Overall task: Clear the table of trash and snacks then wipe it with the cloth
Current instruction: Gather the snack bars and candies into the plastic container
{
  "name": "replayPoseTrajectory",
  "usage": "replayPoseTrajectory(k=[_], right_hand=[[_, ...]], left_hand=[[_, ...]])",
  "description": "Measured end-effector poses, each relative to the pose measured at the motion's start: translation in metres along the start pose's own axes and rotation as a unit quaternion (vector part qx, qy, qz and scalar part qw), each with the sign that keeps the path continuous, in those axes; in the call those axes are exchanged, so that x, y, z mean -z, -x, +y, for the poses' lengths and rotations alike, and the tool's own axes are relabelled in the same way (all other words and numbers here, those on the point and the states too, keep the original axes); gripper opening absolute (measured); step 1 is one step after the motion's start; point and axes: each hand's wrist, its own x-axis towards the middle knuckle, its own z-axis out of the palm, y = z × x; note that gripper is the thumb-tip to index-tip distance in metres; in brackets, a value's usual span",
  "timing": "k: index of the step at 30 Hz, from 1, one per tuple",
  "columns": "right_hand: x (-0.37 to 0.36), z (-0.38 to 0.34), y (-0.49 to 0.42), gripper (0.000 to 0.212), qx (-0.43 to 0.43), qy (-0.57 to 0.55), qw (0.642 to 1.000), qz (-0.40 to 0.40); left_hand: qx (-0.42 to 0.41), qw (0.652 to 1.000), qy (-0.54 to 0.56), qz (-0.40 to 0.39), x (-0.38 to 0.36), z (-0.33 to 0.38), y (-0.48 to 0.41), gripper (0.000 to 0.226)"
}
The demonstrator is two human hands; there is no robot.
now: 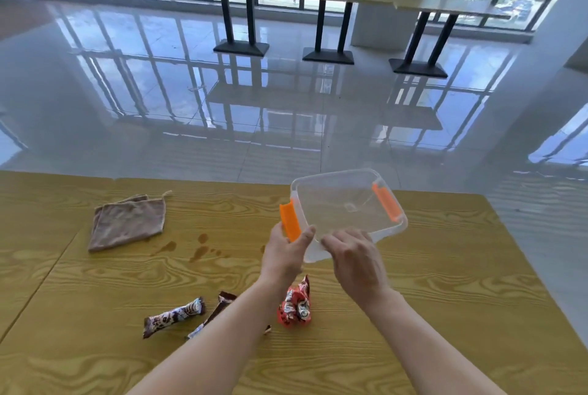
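Container: I am holding the clear plastic container point(346, 207) tilted above the surface point(445, 283); it looks light, stiff and slick.
Left hand point(284, 254): gripping the corner beside the orange latch point(290, 219).
Right hand point(356, 259): pinching the near rim.
Snacks: wrapped bars point(173, 316) and the red packet point(294, 305) are lying near me, crinkly and light.
Cloth point(127, 221): soft, folded, lying far left.

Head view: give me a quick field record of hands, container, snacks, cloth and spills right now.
left hand: grips the clear container by its near-left orange clip
right hand: on the container's near rim
container: lifted, tilted, looks empty
snacks: brown bar, dark wrapper partly under the left forearm, red packet, all on the table
cloth: folded, far left, untouched
spills: brown spots near the cloth
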Motion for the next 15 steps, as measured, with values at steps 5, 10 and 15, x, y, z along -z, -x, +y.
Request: replayPoseTrajectory(k=[5, 10, 15], right_hand=[[-0.014, -0.065, -0.029, 0.022, 0.091, -0.006, 0.995, -0.039], [-0.039, -0.151, -0.050, 0.021, 0.203, -0.034, 0.974, -0.093], [-0.058, -0.219, -0.069, 0.028, 0.299, -0.167, 0.935, -0.094]], left_hand=[[0.025, 0.988, 0.078, 0.133, 0.075, 0.006, 0.005, 0.069], [0.012, 0.969, 0.062, 0.241, 0.166, -0.001, 0.026, 0.071], [0.025, 0.940, 0.065, 0.333, 0.256, -0.023, 0.060, 0.061]])
